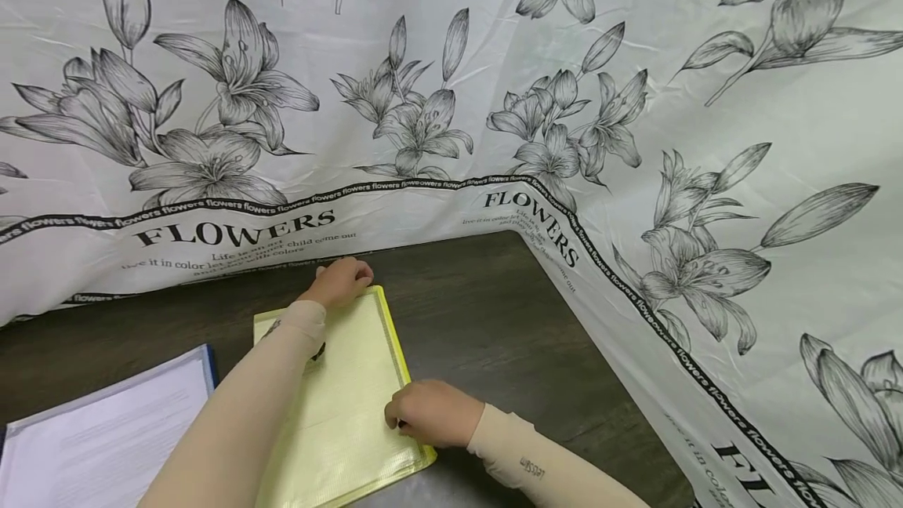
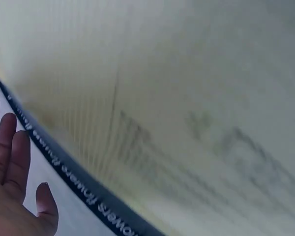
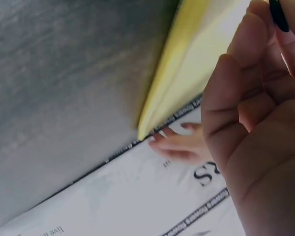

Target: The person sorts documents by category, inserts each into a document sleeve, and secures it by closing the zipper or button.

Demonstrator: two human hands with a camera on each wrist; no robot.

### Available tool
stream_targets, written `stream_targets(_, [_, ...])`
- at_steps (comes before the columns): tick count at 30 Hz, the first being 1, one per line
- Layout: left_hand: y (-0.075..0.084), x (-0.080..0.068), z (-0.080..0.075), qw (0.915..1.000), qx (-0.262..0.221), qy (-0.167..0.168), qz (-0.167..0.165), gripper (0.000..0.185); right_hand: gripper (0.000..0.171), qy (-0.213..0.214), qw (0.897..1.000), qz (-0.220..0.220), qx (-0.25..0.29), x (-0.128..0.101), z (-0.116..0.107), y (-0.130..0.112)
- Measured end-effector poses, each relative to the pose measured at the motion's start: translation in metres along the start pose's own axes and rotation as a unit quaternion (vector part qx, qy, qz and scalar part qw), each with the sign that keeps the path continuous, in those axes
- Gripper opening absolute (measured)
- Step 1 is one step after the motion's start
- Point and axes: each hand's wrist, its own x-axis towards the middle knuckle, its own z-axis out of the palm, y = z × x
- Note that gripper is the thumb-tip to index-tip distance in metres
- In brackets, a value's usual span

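The yellow folder (image 1: 346,406) lay flat on the dark table (image 1: 480,320), long axis running away from you. Your left hand (image 1: 343,282) rested at its far corner, fingers loosely extended — your right hand (image 1: 432,414) sat at the near right edge, fingers curled, grip unclear

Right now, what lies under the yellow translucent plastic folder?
The yellow translucent plastic folder rests on the dark wooden table. Faint printed lines show through it; the sheets themselves stay hidden.

Left hand (image 1: 343,282) on yellow folder's (image 1: 353,398) far edge, right hand (image 1: 430,412) pinching near edge
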Motion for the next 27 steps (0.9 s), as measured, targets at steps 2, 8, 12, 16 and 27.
stream_targets(2, [0.0, -0.008, -0.005, 1.0, 0.0, 0.002, 0.0, 0.025, 0.015, -0.012, 1.0, 0.004, -0.003, 0.004, 0.006, -0.003])
stream_targets(8, [0.002, -0.034, -0.023, 0.9998, 0.008, -0.003, 0.017, 0.026, 0.021, -0.024, 0.999, 0.025, -0.015, 0.007, 0.019, -0.007])
stream_targets(12, [-0.003, -0.056, -0.037, 0.9995, 0.005, -0.004, 0.031, 0.025, 0.022, -0.017, 0.999, 0.035, -0.022, 0.008, 0.022, -0.006])
stream_targets(16, [-0.014, -0.083, -0.05, 0.9997, 0.002, -0.002, 0.026, 0.024, 0.027, -0.011, 0.999, 0.046, -0.001, 0.009, 0.023, -0.003])
stream_targets(27, [-0.056, -0.162, -0.072, 0.9997, 0.016, 0.012, 0.012, 0.023, 0.034, -0.008, 0.999, 0.036, 0.032, 0.023, 0.026, -0.003])
